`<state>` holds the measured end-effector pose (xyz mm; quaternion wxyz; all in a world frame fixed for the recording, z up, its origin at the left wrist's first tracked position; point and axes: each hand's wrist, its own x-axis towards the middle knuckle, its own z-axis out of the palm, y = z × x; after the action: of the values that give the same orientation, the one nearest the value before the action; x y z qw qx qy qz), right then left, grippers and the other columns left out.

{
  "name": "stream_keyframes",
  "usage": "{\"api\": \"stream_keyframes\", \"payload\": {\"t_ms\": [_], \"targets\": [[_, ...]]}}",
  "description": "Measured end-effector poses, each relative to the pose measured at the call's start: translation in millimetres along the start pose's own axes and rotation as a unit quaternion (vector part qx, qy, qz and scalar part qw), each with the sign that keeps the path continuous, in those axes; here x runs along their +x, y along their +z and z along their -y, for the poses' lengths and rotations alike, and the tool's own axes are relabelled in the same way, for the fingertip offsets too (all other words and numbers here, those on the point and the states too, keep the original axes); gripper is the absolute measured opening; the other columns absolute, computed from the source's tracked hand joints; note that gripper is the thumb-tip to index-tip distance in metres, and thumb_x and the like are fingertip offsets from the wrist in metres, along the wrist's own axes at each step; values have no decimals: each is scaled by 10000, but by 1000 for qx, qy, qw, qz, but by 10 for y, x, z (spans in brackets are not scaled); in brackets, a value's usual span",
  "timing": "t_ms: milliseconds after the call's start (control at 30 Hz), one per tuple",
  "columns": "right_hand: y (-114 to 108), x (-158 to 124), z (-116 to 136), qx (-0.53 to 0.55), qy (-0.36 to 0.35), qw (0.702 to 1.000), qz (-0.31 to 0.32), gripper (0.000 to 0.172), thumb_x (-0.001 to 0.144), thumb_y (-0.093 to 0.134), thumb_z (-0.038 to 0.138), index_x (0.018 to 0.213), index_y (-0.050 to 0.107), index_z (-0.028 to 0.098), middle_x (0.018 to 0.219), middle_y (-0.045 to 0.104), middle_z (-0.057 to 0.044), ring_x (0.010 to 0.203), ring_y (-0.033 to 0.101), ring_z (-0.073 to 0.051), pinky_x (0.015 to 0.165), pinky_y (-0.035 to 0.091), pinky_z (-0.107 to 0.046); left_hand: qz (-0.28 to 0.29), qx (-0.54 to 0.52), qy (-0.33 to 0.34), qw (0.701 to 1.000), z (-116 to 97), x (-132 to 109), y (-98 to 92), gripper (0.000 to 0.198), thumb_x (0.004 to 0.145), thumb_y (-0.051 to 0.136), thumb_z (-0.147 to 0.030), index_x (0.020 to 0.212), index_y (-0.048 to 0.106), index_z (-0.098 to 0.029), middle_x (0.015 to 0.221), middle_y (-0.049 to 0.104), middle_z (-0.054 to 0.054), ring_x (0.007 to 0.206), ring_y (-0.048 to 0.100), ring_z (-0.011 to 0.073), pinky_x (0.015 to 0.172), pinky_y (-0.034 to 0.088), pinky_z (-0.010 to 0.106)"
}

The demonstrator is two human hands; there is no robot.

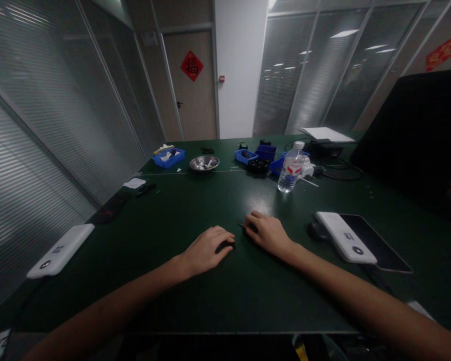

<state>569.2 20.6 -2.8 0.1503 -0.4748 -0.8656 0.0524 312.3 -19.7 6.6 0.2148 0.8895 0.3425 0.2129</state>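
Far left: a white power bank (62,250) lies well out from our left hand, close to that side's edge of the worktop (248,296).
Left hand: our left hand (206,249) rests palm down, with its fingers loosely bent over a small dark piece (225,245). We cannot tell whether it pinches the piece.
Right hand: our right hand (269,234) sits just beside the left, its fingertips curled onto a second dark piece (247,226). Its grip is equally unclear.
Handling: both pieces look tiny and dark on a dark top, so we judge it best to keep them low and between the hands, working by fingertip.
Right of the hands: a second power bank (346,244) lies on a tablet (379,248) near our right forearm, where an elbow swing could catch it.
Ahead: the bottle (291,168) and steel bowl (205,163) stand well beyond the hands, leaving open room between.
Near edge: it runs under our forearms, so anything that rolls back could drop off.
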Motion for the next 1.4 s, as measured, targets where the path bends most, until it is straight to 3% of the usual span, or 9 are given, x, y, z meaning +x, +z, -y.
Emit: {"api": "stream_keyframes", "payload": {"t_ms": [133,233,400,567,700,900,1400], "targets": [[-40,-14,10,7,1,1000,10,102,1002,561,274,1038,635,214,1015,602,-33,744,569,-140,609,318,-253,27,20,7,999,74,-59,-109,264,1019,523,-247,1245,656,-215,1202,678,76,1127,610,220,998,492,395],[-45,-20,-1,12,0,1000,12,107,1013,547,274,1037,629,209,1026,600,-34,733,566,-131,616,330,-247,30,1,-50,998,300,-165,-276,284,1013,535,-288,1268,652,-247,1241,663,57,1120,620,209,959,516,368],[-25,-10,-15,3,6,1000,20,130,1014,549,302,1060,626,207,1045,603,-41,753,568,-136,625,332,-244,-13,26,-188,982,1060,-439,-742,338,973,561,-361,1272,668,-245,1280,671,72,1075,648,225,886,536,345],[-15,-2,-16,0,7,1000,21,144,1018,533,305,1075,628,213,1058,606,-43,771,572,-144,632,334,-250,-114,120,-325,931,1909,-946,-1347,381,888,610,-416,1192,737,-224,1189,739,74,1022,687,247,878,532,326],[2,-5,-23,7,7,1000,13,140,1017,535,314,1054,625,213,1054,603,-36,754,567,-136,632,327,-248,-118,182,-410,886,2291,-1321,-1668,423,871,594,-411,1204,747,-199,1163,759,90,981,709,266,886,536,342],[-11,-6,-12,14,6,1000,17,144,1019,532,311,1057,629,211,1055,608,-40,753,565,-135,625,317,-246,-93,221,-410,880,2408,-1421,-1739,430,891,552,-386,1227,748,-205,1236,737,97,1078,698,281,940,531,348],[32,2,-44,10,-3,1000,6,111,1005,553,297,1035,623,217,1030,597,-26,734,549,-131,616,313,-251,-179,163,-401,884,2461,-1455,-1683,406,792,674,-370,1156,762,-213,1172,755,89,1044,704,272,940,542,368]]}}
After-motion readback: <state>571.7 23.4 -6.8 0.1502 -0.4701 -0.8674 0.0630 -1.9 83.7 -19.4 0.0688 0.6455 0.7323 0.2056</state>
